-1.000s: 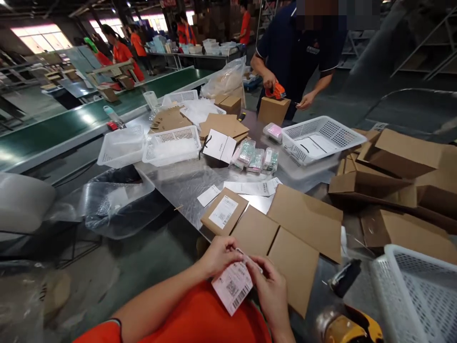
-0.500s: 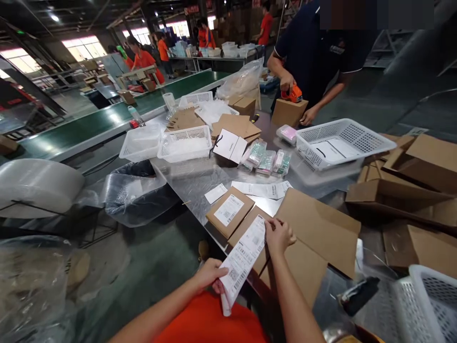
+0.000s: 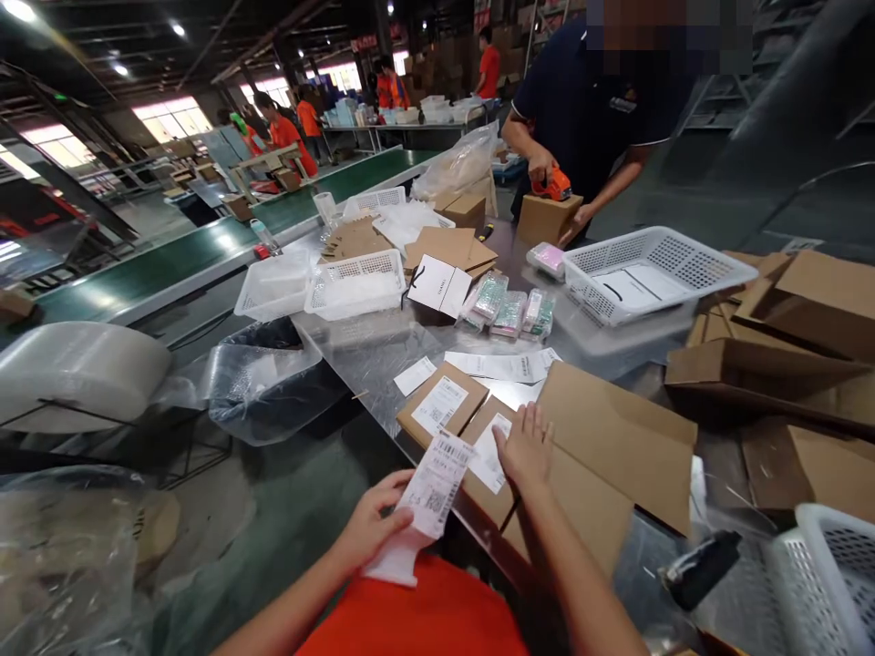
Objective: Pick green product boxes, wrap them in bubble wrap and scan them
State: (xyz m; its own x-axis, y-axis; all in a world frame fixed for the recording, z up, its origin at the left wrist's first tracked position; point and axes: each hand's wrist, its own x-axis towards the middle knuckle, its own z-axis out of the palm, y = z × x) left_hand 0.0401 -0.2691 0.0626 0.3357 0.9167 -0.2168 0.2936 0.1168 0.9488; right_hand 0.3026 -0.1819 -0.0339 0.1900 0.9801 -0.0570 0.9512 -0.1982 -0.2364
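L grip: pinching label strip, extending fwd of it. R grip: unclenched, flat on box, thumb at label just left of it. Label strip judged v. light, limp, prob. easily torn; take by edges.

"CHANEL" on white bag; labels illegible.

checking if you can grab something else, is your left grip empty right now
No, the left grip holds a strip of printed labels with the thumb over it.
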